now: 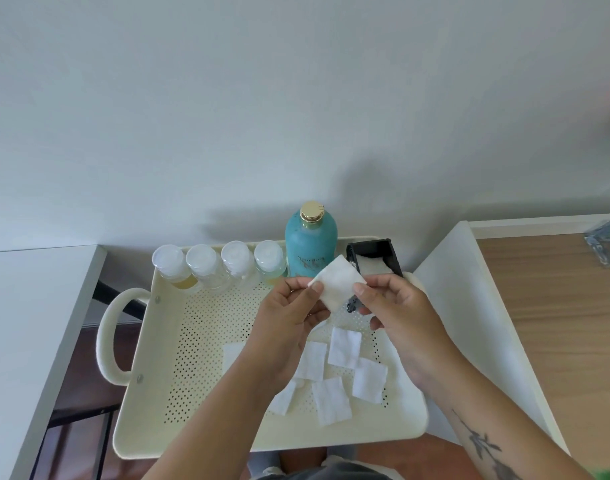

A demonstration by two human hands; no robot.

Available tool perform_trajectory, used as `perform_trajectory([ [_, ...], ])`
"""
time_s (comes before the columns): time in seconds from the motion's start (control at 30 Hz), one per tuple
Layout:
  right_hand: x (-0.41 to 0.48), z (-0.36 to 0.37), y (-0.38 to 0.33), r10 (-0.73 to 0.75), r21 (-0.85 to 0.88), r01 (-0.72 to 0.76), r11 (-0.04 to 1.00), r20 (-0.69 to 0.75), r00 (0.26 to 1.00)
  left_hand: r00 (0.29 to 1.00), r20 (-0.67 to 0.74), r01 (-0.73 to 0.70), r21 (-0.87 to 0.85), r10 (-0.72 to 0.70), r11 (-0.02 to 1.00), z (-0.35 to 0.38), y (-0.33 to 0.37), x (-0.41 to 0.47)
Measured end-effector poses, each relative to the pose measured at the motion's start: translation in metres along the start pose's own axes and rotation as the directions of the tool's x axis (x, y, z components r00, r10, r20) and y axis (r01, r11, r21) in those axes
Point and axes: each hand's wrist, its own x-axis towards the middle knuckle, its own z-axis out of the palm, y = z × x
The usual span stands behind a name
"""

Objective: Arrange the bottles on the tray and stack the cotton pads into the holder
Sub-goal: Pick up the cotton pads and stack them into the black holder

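Note:
A cream perforated tray [147,403] holds several small clear bottles [203,268] with white caps along its far edge. Beside them stands a tall teal bottle [310,244] with a gold cap. A black holder [374,258] sits at the tray's far right with white pads in it. My left hand [289,327] and my right hand [397,313] pinch one white cotton pad [338,284] between them, above the tray and just in front of the holder. Several loose cotton pads [343,348] lie on the tray floor under my hands.
The tray has a looped handle [106,337] on its left. A white surface [26,306] lies to the left and a white panel [470,289] to the right, with a wooden tabletop [556,323] beyond it. A clear box [608,244] sits at the far right.

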Motion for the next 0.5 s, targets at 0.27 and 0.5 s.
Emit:
perform_trajectory([
  [0.27,0.016,-0.015,-0.011,-0.093,-0.086,0.092,0.992,-0.003,0.996,0.999,-0.030,-0.011,0.155,0.015,0.988,-0.023,0.001,-0.004],
  [0.5,0.060,-0.047,-0.034,-0.129,-0.427,0.129,0.895,0.029,0.991,0.946,-0.266,0.021,0.617,0.183,0.787,-0.078,0.002,-0.003],
])
